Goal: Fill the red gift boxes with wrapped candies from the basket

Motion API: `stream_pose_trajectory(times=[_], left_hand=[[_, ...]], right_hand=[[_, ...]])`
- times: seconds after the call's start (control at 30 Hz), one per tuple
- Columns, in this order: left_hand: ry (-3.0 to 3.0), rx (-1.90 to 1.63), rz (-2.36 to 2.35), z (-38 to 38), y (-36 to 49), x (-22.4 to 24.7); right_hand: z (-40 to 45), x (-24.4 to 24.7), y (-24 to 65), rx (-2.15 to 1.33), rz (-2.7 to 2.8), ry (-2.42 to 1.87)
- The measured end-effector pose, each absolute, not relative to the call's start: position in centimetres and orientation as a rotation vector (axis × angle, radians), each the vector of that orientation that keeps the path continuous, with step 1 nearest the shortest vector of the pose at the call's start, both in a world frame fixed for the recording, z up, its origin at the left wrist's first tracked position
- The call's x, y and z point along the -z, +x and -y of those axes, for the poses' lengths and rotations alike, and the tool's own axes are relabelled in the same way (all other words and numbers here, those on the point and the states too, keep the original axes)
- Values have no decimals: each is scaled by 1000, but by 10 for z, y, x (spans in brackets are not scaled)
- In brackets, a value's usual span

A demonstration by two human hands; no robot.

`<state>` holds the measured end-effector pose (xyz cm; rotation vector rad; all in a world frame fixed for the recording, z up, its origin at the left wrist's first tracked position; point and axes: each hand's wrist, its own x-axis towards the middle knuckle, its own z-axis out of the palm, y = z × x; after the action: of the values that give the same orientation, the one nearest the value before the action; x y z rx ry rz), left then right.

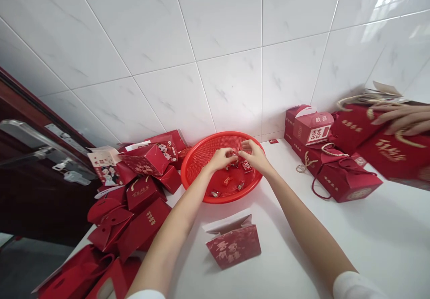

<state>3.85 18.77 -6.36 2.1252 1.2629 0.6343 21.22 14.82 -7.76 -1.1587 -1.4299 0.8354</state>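
Both of my hands are over a red plastic mesh basket (198, 153) that stands against the tiled wall. Inside it lie several small red-wrapped pieces, probably candies (226, 181). My left hand (222, 159) is curled, its thumb and fingertips pinched together above the pieces; what they hold, if anything, is too small to make out. Beside it, my right hand (254, 155) has its fingers apart and bent, close to a wrapped piece (247, 166) at the basket's right side. Between my forearms, an open-topped red paper bag (235, 245) with light lettering stands on the white table (285, 254).
Several red gift boxes (144, 227) are heaped at the left, near a dark door with a metal handle (27, 142). More red boxes (347, 178) stand at the right. Another person's hand (403, 117) is on red bags with rope handles (386, 149) there. A small red packet (273, 141) lies by the wall.
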Motion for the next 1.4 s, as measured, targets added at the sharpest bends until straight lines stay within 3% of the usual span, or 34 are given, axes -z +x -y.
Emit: stream_pose_trajectory(times=[0.17, 0.37, 0.6, 0.77, 1.0, 1.23, 1.4], left_hand=[[1783, -981, -911, -185, 43, 54], [1648, -829, -828, -182, 52, 58], [1794, -759, -1007, -179, 52, 50], [2092, -241, -1515, -178, 35, 46], [2071, 369, -1540, -178, 30, 59], [2139, 331, -1603, -177, 30, 62], [2200, 70, -1712, -180, 23, 56]], right_hand=[[-143, 73, 212, -1065, 1400, -1082], [-141, 70, 210, -1248, 1471, -983], [-144, 69, 208, -1186, 1352, -1009], [-144, 67, 208, -1208, 1159, -958], [-141, 64, 207, -1313, 1067, -911], [-137, 59, 208, -1328, 1015, -872], [-138, 60, 208, -1331, 1047, -835]])
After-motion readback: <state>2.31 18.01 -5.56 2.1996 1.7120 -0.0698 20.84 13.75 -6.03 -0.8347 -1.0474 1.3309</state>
